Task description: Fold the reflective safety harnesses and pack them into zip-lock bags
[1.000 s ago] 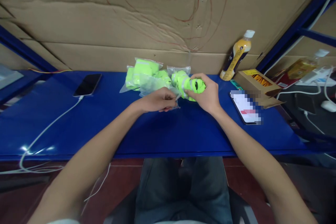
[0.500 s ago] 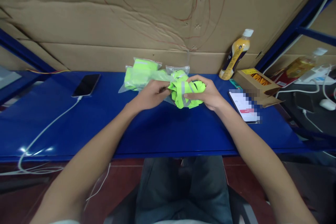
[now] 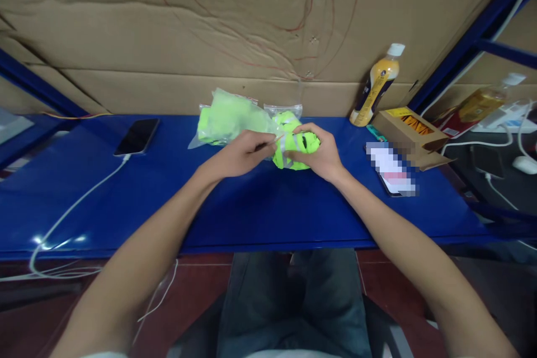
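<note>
My right hand point(image 3: 321, 151) is closed round a bundled yellow-green reflective vest point(image 3: 289, 151) with silver-grey stripes. Beside it, my left hand point(image 3: 247, 152) pinches the rim of a clear plastic zip bag point(image 3: 241, 114), and a thin reddish strip shows by the fingertips. The bag stretches back and to the left. The vest's left end meets the bag's mouth; how far it sits inside is partly hidden by my fingers. Behind my hands lie more bagged yellow-green vests, one packed vest point(image 3: 205, 126) at the left and another packed vest point(image 3: 287, 117) behind the bundle.
The blue table point(image 3: 260, 212) backs onto a cardboard wall point(image 3: 168, 45). To the left lies a phone point(image 3: 136, 137) on a white cable. On the right are a yellow drink bottle point(image 3: 377, 86), an open cardboard box point(image 3: 413, 134) and a phone with a lit screen point(image 3: 390, 170).
The vest bundle has moved slightly left, against the bag's mouth, and looks more compact. The bag now spreads larger and puffier over the packets behind. Both hands keep their hold.
</note>
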The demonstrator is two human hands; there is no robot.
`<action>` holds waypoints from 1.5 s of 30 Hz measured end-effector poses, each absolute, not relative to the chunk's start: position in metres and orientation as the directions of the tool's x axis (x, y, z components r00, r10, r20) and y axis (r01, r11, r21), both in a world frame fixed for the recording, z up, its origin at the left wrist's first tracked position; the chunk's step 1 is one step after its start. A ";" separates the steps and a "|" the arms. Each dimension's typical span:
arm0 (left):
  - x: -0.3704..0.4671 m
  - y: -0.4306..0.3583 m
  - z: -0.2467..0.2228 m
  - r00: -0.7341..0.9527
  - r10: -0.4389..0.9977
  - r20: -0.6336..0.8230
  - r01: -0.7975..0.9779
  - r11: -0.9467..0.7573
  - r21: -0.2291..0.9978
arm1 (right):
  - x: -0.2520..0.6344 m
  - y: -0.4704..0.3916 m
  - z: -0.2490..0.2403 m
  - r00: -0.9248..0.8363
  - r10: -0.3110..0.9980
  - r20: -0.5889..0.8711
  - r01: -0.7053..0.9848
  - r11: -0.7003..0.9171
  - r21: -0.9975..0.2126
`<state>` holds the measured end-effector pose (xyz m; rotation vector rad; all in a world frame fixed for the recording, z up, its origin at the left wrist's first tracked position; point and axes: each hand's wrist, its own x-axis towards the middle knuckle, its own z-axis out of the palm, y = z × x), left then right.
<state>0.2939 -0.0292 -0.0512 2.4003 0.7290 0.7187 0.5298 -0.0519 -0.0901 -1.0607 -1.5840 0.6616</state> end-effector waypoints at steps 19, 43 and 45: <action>0.290 -0.025 -0.051 0.503 0.681 0.532 0.464 -0.732 0.499 | 0.550 -0.046 -0.080 -0.223 0.945 0.240 -0.002 0.246 -0.969; 0.287 -0.030 -0.055 0.709 0.432 0.557 0.476 -0.876 0.075 | 0.545 -0.048 -0.078 -0.083 0.928 0.362 0.094 0.369 -0.925; 0.288 -0.027 -0.060 0.711 0.445 0.545 0.485 -0.871 0.079 | 0.546 -0.049 -0.077 -0.107 0.934 0.341 0.048 0.347 -0.937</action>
